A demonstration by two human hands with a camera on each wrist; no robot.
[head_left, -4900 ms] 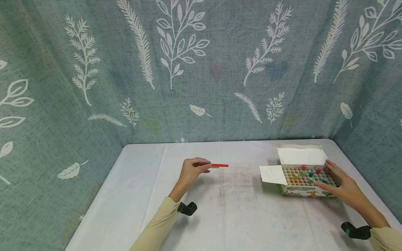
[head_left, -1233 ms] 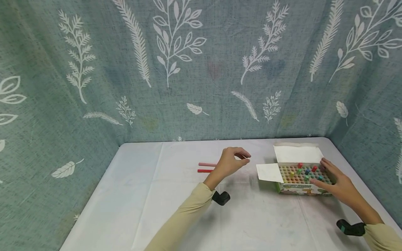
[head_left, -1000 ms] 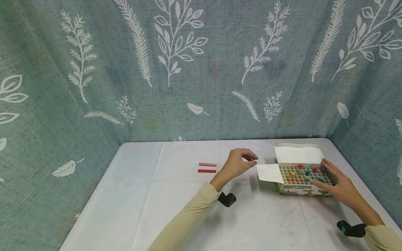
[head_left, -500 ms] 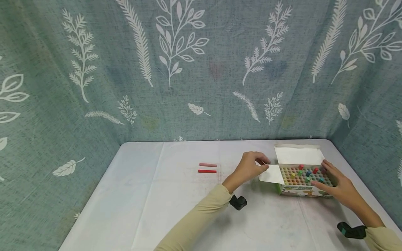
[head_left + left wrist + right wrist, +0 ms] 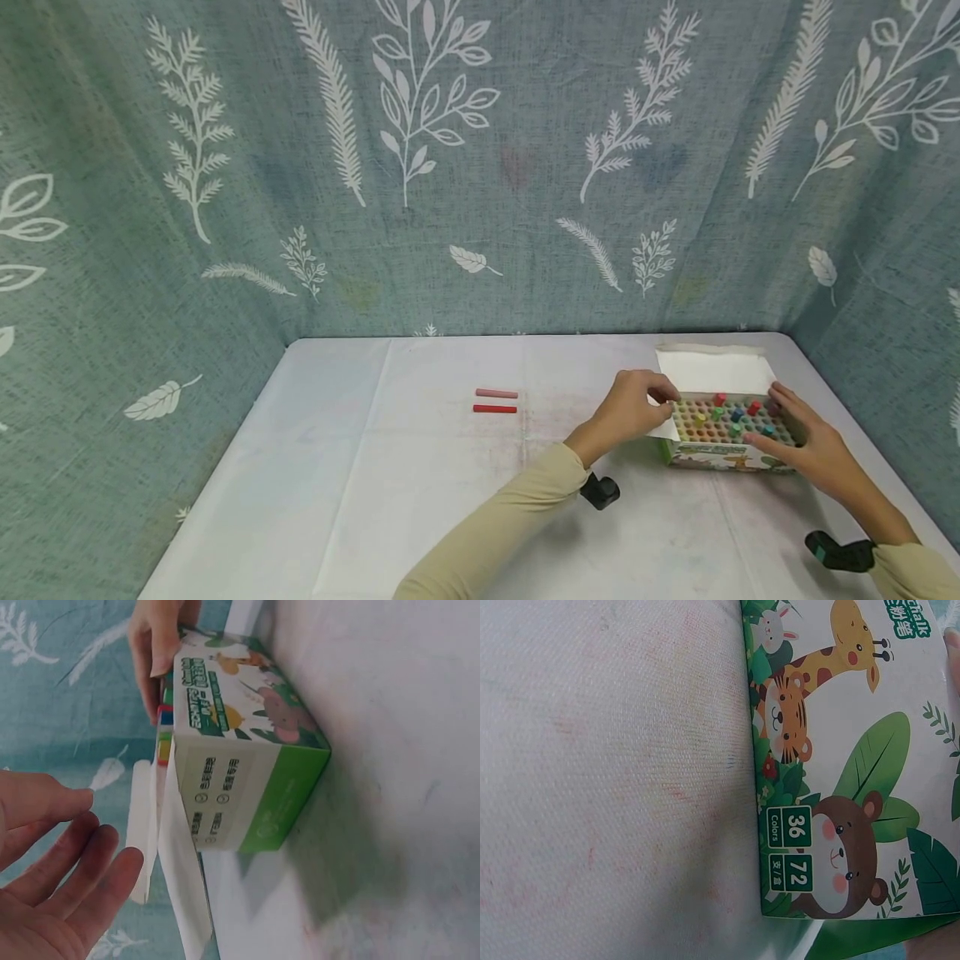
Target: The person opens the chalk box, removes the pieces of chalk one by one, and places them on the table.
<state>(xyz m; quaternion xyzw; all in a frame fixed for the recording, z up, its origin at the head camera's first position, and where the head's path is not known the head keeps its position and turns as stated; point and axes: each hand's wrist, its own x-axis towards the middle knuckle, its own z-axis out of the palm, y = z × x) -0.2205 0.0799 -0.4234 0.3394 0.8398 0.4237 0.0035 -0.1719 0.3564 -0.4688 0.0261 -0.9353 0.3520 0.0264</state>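
A box of chalk (image 5: 731,457) with animal pictures stands at the table's right, its top opened over a grid of holes. Several coloured chalk sticks poke up from that grid. My right hand (image 5: 813,437) grips the right end of the box, thumb at the front edge and fingers at the back. Over the left side flap (image 5: 663,430) hovers my left hand (image 5: 633,407), fingertips close to the box's left edge. The left wrist view shows nothing between its loosely bent fingers (image 5: 112,877). A red chalk stick (image 5: 495,409) and a pink one (image 5: 497,393) lie parallel mid-table.
The white lid flap (image 5: 712,371) stands up behind the box. A pale cloth with faint chalk smudges covers the table (image 5: 420,500). Leaf-patterned curtains (image 5: 525,250) hang around the back and sides.
My left hand has laid the red chalk beside the pink one, let go and travelled right to the box. My right hand has stayed on the box.
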